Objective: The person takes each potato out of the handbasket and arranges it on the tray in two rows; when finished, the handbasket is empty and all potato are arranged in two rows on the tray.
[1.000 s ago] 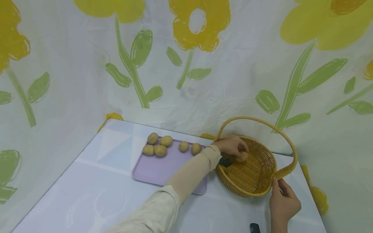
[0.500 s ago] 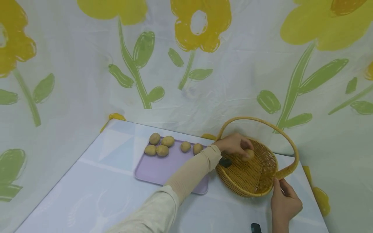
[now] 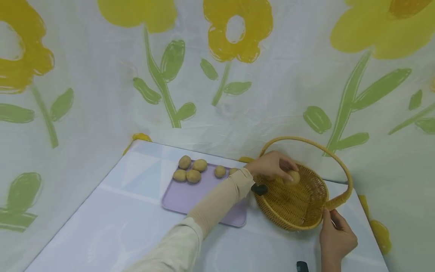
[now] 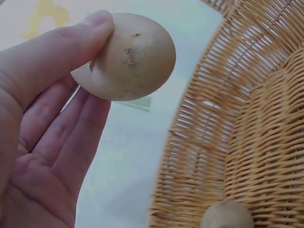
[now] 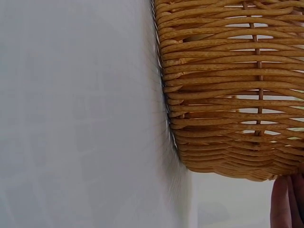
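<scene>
In the head view my left hand (image 3: 272, 165) reaches over the wicker basket (image 3: 295, 215) and pinches a potato (image 3: 293, 178). The left wrist view has this pale brown potato (image 4: 135, 57) between the thumb and fingers, above and beside the basket wall (image 4: 190, 156). Another potato (image 4: 228, 216) lies in the basket, partly cut off by the frame. My right hand (image 3: 337, 236) grips the basket's near right rim, by the foot of its arched handle. In the right wrist view its fingertips (image 5: 281, 202) touch the edge of the woven side (image 5: 223, 95).
A purple tray (image 3: 180, 196) left of the basket bears several potatoes (image 3: 193, 176) along its far side; my left forearm (image 3: 217, 200) crosses over it. Close behind the table (image 3: 112, 215) hangs a flower-print cloth (image 3: 265, 105). A dark object (image 3: 302, 266) shows at the bottom edge.
My left hand has raised the potato slightly and moved it to the right over the basket. The right hand keeps its hold on the rim. The head view has shifted a little.
</scene>
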{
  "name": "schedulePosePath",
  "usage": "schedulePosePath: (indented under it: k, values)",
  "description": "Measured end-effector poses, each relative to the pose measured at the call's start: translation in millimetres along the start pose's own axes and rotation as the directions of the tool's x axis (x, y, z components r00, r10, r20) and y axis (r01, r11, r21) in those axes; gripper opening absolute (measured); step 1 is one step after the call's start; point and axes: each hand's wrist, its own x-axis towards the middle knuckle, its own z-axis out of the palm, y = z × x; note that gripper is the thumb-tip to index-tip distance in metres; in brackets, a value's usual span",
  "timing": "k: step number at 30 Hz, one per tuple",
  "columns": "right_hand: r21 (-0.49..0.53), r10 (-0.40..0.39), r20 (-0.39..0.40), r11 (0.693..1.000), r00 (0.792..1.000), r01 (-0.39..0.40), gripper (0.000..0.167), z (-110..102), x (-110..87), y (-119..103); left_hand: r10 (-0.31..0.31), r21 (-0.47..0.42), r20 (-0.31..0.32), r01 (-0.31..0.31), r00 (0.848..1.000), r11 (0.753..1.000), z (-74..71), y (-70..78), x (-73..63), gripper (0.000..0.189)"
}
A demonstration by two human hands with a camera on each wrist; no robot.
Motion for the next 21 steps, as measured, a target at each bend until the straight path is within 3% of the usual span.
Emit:
schedulePosePath:
  k: [4,12,17,21]
  values:
    - [-0.042,0.045,0.004,0.998,0.999,-0.045,0.036,1,-2.3,-1,0.025,-0.053,-0.019,-0.026,0.999,0.998,-4.7,1.7,-12.9,0.036]
    - [0.001,-0.004,-0.009,1.0,1.0,0.004,0.034,2,-1.2,-2,0.058,-0.2,-0.116,-0.081,0.992,0.977,-22.6,5.9,-55.3,0.037]
    - [0.042,0.008,-0.016,0.999,1.0,-0.008,0.035,2,-0.1,-1,0.095,-0.196,-0.164,-0.127,0.982,0.972,-36.2,5.4,-85.3,0.035]
    - [0.033,0.029,-0.013,0.999,0.999,-0.029,0.036,2,-2.9,0,0.081,-0.168,-0.182,-0.112,0.98,0.979,-47.1,1.8,-111.0,0.035]
